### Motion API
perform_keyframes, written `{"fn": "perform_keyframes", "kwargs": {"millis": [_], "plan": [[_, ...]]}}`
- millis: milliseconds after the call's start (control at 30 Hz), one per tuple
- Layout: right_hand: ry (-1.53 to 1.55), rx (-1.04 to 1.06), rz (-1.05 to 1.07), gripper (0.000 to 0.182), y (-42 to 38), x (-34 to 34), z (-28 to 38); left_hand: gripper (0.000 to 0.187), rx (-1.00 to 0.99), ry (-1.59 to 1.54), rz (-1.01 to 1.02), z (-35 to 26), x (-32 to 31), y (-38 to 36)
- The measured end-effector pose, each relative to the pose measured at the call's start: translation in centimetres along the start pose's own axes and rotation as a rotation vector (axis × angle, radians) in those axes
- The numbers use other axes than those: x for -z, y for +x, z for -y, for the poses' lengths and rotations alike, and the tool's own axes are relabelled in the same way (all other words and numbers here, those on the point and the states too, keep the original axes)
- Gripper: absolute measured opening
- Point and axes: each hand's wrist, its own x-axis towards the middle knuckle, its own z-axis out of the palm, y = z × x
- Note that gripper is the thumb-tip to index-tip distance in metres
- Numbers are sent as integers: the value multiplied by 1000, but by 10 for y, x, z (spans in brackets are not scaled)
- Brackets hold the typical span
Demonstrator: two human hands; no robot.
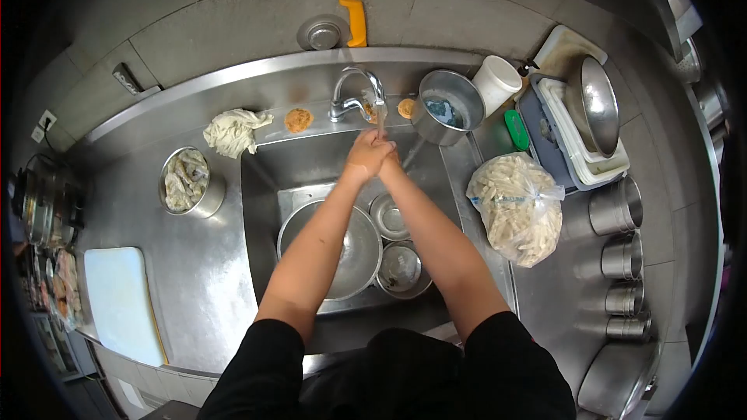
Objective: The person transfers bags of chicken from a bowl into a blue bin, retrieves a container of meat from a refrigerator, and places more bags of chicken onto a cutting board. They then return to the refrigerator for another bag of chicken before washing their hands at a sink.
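Observation:
Under the chrome faucet (pixel 359 89) my two hands meet over the back of the steel sink (pixel 261 210), in a thin stream of water. My left hand (pixel 366 157) lies on top, its fingers closed round my right hand (pixel 391 157). Most of the right hand is covered, and its fingers are hidden. Below my forearms, a large steel bowl (pixel 342 264) and two smaller round steel pans, a upper one (pixel 389 216) and a lower one (pixel 403 268), sit in the sink.
Left of the sink are a crumpled cloth (pixel 235 132), a steel pot (pixel 208 201) with pale contents and a white cutting board (pixel 120 303). On the right stand a steel pot (pixel 445 134), a white tub (pixel 498 82), a bag of pale strips (pixel 517 210) and stacked trays (pixel 572 140).

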Motion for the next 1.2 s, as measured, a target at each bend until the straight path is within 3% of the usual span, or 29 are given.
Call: {"fn": "perform_keyframes", "kwargs": {"millis": [33, 67, 100, 167, 233, 267, 300, 367, 433, 467, 500, 567, 600, 667, 700, 767, 800, 867, 900, 967, 1000, 1067, 1133, 1200], "plan": [[-11, -4, 4, 40, -8, 9, 5, 37, 165, -101, 253, -6, 9, 7], [-16, 32, 14, 36, -23, 29, 21, 23, 109, -115, 211, 5, 10, 17], [-21, 70, 22, 31, -36, 51, 40, 23, 108, -125, 214, -1, 14, 19], [-30, 102, 24, 28, -40, 57, 38, 24, 397, -487, 443, -21, 24, 19], [656, 10, 4, 22, -32, 42, 25, 31, 441, -520, 540, 5, 26, 28], [1126, -83, -2, 19, -40, 47, 39, 34, 431, -781, 503, 2, 24, 19], [1130, -86, -4, 19, -43, 53, 50, 37, 418, -1041, 455, 1, 21, 9], [1445, -340, 47, 20, -44, 53, 57, 40, 428, -1111, 331, -15, 9, -8], [1353, -391, 69, 21, -48, 53, 51, 42, 588, -1108, 236, -11, 5, -14], [1260, -436, 87, 22, -49, 51, 48, 45, 586, -1051, 272, 51, 3, 6], [1259, -433, 94, 22, -46, 46, 47, 45, 582, -1053, 266, 48, 0, 4], [1112, -396, -165, 22, -38, 33, 45, 44, 538, -1095, -71, 25, -17, -5], [1114, -395, -163, 22, -34, 29, 41, 49, 579, -1151, -99, 12, -23, -11], [613, -204, -377, 26, -22, 21, 30, 52, 601, -1148, -1, -4, -27, -30], [619, -204, -375, 26, -15, 17, 24, 55, 625, -1146, 97, -10, -28, -36], [546, -313, -390, 18, -5, 6, 8, 56, 674, -1139, 23, -8, -29, -33], [545, -318, -384, 18, -5, 1, -1, 57, 716, -1151, 68, 0, -27, -26], [1164, -357, -77, 26, -11, -4, -7, 57, 766, -1173, 101, 19, -28, -15], [1160, -364, -65, 26, -18, -6, -6, 58, 701, -1098, 79, 27, -28, -9], [801, -161, -207, 41, -47, 11, 24, 59, 642, -1022, 41, 39, -24, -1], [805, -163, -194, 41, -65, 21, 35, 59, 682, -993, -29, 42, -22, 3], [608, -35, 28, 43, -103, 46, 45, 59, 723, -960, -102, 50, -16, 17], [447, 303, -46, 44, -135, 56, 48, 57, 759, -891, -218, 61, -9, 33], [404, 405, 37, 44, -166, 79, 71, 55, 762, -836, -208, 67, -2, 33]]}}
